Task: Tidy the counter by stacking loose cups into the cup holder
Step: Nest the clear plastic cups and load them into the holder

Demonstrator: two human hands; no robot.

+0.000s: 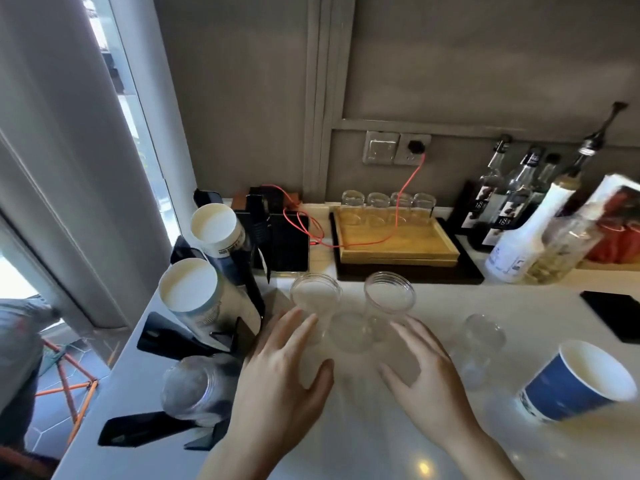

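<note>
Daylight enters from the tall window at left, blown out white. Grey wall panel dim. Small yellowish glare spot on the glossy white surface near bottom edge. Wide-angle bending at edges; overall soft, slightly blurred.

The clear cups blur together between the hands — their count unclear — and bottle labels are unreadable.
</note>
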